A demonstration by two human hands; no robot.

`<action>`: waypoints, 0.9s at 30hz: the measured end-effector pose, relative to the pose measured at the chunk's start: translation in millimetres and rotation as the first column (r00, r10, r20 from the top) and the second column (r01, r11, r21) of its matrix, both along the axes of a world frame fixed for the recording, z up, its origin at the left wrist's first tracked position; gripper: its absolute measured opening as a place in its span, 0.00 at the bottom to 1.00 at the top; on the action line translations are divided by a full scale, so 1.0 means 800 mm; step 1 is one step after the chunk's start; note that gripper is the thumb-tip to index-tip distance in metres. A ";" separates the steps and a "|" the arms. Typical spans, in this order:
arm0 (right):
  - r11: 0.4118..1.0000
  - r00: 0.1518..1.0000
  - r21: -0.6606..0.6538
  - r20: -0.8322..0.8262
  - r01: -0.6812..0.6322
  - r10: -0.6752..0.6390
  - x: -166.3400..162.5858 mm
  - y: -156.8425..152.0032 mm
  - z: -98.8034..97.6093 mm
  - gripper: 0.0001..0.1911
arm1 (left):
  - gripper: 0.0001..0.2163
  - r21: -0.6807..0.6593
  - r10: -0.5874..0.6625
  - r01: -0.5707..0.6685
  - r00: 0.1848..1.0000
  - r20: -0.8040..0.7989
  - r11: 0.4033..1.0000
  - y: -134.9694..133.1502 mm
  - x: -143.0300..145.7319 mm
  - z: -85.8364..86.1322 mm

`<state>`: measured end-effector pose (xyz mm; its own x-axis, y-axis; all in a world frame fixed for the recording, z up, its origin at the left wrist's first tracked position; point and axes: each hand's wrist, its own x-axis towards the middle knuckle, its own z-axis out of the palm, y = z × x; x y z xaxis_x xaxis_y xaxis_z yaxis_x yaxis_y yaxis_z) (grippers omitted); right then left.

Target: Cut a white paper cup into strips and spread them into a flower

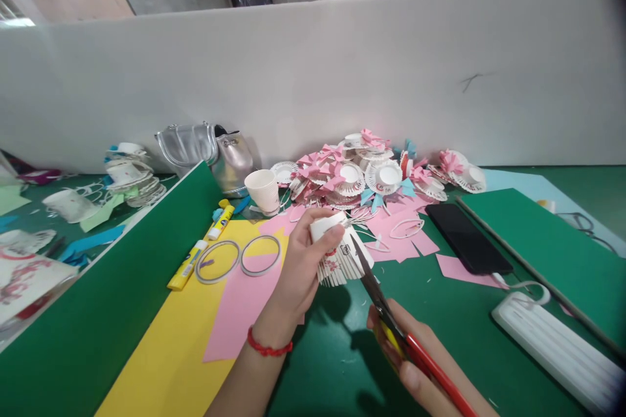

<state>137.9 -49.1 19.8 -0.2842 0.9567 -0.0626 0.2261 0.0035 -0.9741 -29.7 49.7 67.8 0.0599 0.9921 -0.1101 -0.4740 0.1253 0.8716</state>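
Note:
My left hand (298, 267) is closed round an upside-down white paper cup (337, 251) whose wall is cut into many thin strips fanning outward. A red string bracelet sits on that wrist. My right hand (415, 365) grips red-and-yellow-handled scissors (386, 309); the blades point up and their tips lie against the cup's cut strips. Both hands hover over the green table (342, 352) near its front.
Yellow and pink paper sheets (195, 332), two tape rings (239, 257) and glue sticks (200, 251) lie left. A whole paper cup (263, 191), a silver bag (210, 150) and a pile of finished cup flowers (372, 176) sit behind. A black phone (467, 238) and white power bank (557, 345) lie right.

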 end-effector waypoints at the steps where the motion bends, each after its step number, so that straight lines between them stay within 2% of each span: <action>1: 1.000 1.000 0.012 0.008 -0.005 0.005 -0.001 -0.001 0.002 0.36 | 0.14 -0.002 -0.002 0.002 1.000 0.001 1.000 0.000 0.000 0.000; 8: 0.999 0.999 0.002 -0.006 -0.054 0.054 0.000 -0.004 0.007 0.33 | 0.13 -0.013 0.010 -0.010 1.000 -0.006 1.000 0.000 0.002 0.004; 20: 0.999 0.997 -0.044 -0.074 -0.007 0.004 0.002 0.003 0.002 0.35 | 0.13 -0.010 0.032 -0.032 0.999 -0.020 0.999 -0.002 0.003 0.006; 27: 0.995 0.991 -0.048 -0.109 -0.085 0.080 -0.001 0.017 -0.006 0.36 | 0.14 -0.011 0.019 -0.019 1.000 -0.015 1.000 -0.001 0.004 0.006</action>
<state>136.8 -35.4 15.3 -0.3696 0.9260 -0.0765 0.1213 -0.0336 -0.9920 -26.7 48.7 72.9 0.0397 0.9918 -0.1218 -0.4633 0.1263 0.8772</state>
